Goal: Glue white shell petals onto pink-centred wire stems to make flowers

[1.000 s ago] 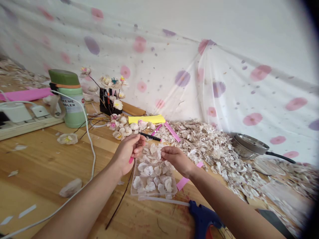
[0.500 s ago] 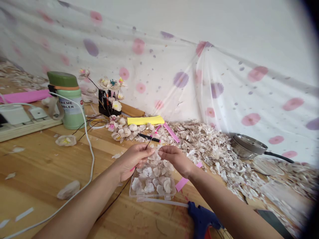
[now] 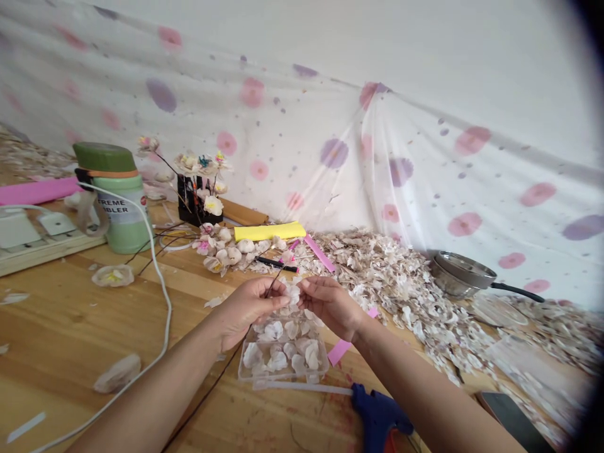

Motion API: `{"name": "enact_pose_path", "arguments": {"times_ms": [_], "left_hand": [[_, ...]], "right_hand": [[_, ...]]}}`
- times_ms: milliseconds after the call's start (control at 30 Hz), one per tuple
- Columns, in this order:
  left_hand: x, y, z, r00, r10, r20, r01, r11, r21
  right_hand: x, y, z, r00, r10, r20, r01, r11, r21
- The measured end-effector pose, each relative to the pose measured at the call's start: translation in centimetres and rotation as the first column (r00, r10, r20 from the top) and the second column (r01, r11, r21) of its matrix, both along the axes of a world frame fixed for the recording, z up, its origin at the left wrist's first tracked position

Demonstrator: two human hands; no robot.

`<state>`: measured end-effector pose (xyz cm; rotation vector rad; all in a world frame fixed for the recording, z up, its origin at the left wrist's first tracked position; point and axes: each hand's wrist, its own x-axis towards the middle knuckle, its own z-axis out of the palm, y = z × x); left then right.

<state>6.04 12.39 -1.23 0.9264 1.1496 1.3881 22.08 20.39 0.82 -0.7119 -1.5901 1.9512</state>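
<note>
My left hand (image 3: 250, 309) is closed around a thin dark stem (image 3: 214, 382), which slants from the lower left up past my fingertips. A pale white petal (image 3: 293, 294) sits between my two hands at the fingertips. My right hand (image 3: 333, 304) pinches at the petal's right edge, its fingers bent together. Just below the hands lies a clear plastic box (image 3: 241, 370) holding several loose white petals (image 3: 276, 360). In front of the box is a blue glue gun (image 3: 372, 409) with a whitish glue stick (image 3: 316, 387) at its end.
A large heap of dry petals (image 3: 377, 264) spreads along the back right, with a metal pan (image 3: 460, 275) on it. Finished flowers (image 3: 213, 205) stand in a black holder. A green tumbler (image 3: 123, 214), white cable (image 3: 166, 302), yellow paper (image 3: 268, 231) and phone (image 3: 512, 418) surround the work area.
The view has shifted slightly, so the objects at the back sit further left. My hands stay close together; the white petal between the fingertips shows more plainly now.
</note>
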Motion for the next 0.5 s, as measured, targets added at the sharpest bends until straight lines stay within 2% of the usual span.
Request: {"name": "enact_pose_path", "arguments": {"times_ms": [133,300,500], "left_hand": [[-0.04,0.05,-0.06,0.999,-0.032,-0.032,0.031,0.999,-0.013],[-0.23,0.24,-0.39,0.993,-0.103,-0.064,0.099,0.993,-0.063],[-0.22,0.20,-0.51,0.988,-0.126,-0.088,0.119,0.990,-0.081]], "right_hand": [[0.09,-0.09,0.27,1.000,0.008,0.004,-0.008,1.000,-0.023],[0.18,0.03,0.10,0.999,-0.037,-0.026,0.036,0.998,-0.052],[0.48,0.39,-0.05,0.994,-0.080,-0.073,0.074,0.993,-0.091]]}}
